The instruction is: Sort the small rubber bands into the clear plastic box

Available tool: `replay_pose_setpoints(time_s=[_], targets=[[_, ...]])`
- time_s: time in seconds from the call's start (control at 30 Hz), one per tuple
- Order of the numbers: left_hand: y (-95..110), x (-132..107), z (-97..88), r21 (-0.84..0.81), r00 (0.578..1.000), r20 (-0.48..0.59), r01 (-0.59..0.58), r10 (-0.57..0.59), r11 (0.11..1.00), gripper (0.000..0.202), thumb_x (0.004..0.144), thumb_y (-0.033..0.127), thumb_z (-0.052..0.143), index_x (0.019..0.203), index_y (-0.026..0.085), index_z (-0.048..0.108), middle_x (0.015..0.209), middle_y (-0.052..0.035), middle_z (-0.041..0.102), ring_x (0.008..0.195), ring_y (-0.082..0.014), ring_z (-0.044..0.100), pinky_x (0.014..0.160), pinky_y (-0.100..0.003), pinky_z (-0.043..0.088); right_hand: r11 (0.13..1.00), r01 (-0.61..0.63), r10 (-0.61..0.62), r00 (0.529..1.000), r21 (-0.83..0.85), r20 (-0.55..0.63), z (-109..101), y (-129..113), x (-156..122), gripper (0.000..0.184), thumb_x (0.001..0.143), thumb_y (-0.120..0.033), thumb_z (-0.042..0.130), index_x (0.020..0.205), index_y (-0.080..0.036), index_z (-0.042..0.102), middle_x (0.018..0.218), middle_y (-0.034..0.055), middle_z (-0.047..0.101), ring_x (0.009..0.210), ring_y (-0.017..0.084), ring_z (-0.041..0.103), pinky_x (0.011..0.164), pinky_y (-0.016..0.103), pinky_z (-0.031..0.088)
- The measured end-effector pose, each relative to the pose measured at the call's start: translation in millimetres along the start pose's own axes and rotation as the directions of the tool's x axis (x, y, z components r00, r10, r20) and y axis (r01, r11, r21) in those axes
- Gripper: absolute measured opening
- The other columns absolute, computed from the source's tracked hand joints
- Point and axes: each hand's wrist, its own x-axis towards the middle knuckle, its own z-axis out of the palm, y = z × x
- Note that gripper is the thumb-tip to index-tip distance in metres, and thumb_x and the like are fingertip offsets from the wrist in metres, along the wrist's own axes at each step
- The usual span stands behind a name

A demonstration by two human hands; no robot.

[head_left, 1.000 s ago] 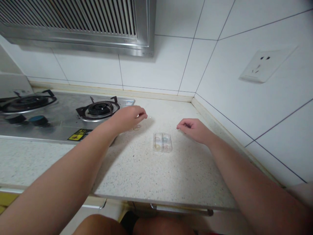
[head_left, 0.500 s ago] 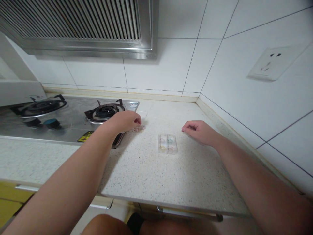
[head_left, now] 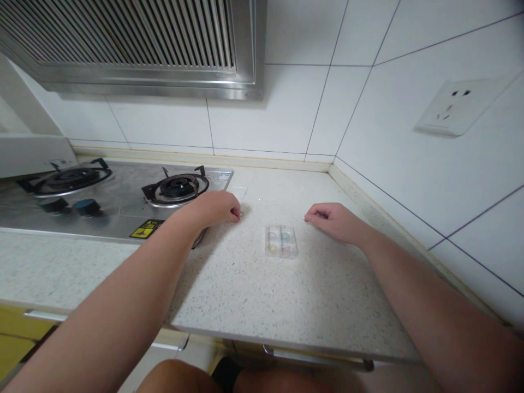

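Observation:
A small clear plastic box (head_left: 281,227) with compartments lies on the counter between my hands. Thin loops in pink, green, yellow and red (head_left: 285,248) show inside it, perhaps small elastic bands. My left hand (head_left: 223,208) is to the left of the box, palm down, its fingertips pinched low at the counter. A bit of a thin loop (head_left: 241,214) peeks out by those fingertips; the hand hides the rest. To the right of the box, my right hand (head_left: 333,219) has its thumb and forefinger pressed together. Whatever they hold is too small to make out.
A steel gas hob (head_left: 118,213) with two burners takes up the left side. A clear flat piece (head_left: 239,191) lies beside it. Above hangs a range hood (head_left: 164,87). Tiled walls meet behind the counter (head_left: 262,300); a socket (head_left: 454,106) is on the right.
My left hand has shifted slightly right and nearer to me, now covering the thin loops that showed under it. My right hand and the box are nearly unmoved.

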Motion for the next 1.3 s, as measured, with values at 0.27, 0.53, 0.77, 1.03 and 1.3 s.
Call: replay_pose_setpoints(time_s=[0.27,0.53,0.77,1.03,1.3], targets=[[3,-4,2.7,0.029,0.998,-0.051,-0.040,0.042,0.999,0.024,0.079,0.033,0.060,0.090,0.025,0.080,0.093,-0.0083,0.078,0.084,-0.0246,0.067,0.069,-0.032,0.043,1.000,-0.003,0.003,1.000,0.011,0.007,-1,-2,0,0.035,0.089,-0.050,0.058,0.081,-0.018,0.070,0.064,-0.0016,0.052,0.061,0.013,0.044,0.058,0.029,0.033],[5,-2,6.5,-0.081,0.991,-0.091,-0.101,0.094,0.992,0.018,0.074,0.029,0.063,0.084,0.024,0.077,0.086,-0.0078,0.076,0.076,-0.0216,0.065,0.067,-0.031,0.041,1.000,0.004,-0.004,1.000,0.011,-0.005,-1,1,1,0.034,0.089,-0.049,0.058,0.081,-0.018,0.071,0.065,-0.0004,0.056,0.060,0.013,0.046,0.058,0.029,0.033],[20,-6,0.0,-0.045,0.978,-0.146,-0.157,0.149,0.987,0.020,0.081,0.028,0.057,0.091,0.021,0.073,0.095,-0.0084,0.074,0.078,-0.0205,0.064,0.067,-0.030,0.041,1.000,0.005,-0.005,1.000,0.010,0.006,-1,0,0,0.035,0.089,-0.050,0.058,0.081,-0.018,0.070,0.064,-0.0015,0.053,0.061,0.013,0.044,0.058,0.029,0.033],[45,-8,4.6,-0.416,0.922,-0.298,-0.358,0.247,0.836,0.009,0.085,0.025,0.057,0.088,0.019,0.064,0.082,-0.0029,0.068,0.073,-0.0151,0.059,0.067,-0.027,0.042,0.999,0.009,-0.009,1.000,0.036,-0.012,0,1,2,0.035,0.087,-0.049,0.059,0.081,-0.017,0.071,0.065,0.0001,0.056,0.061,0.013,0.045,0.057,0.029,0.033],[72,-2,21.1,-0.900,0.945,-0.294,-0.324,0.143,0.291,0.013,0.085,0.028,0.065,0.087,0.017,0.059,0.083,-0.0029,0.067,0.065,-0.0097,0.056,0.052,-0.021,0.038,0.999,-0.023,0.024,0.999,0.045,-0.028,1,4,4,0.034,0.088,-0.049,0.060,0.083,-0.018,0.073,0.061,-0.0011,0.055,0.056,0.012,0.043,0.056,0.028,0.032]])
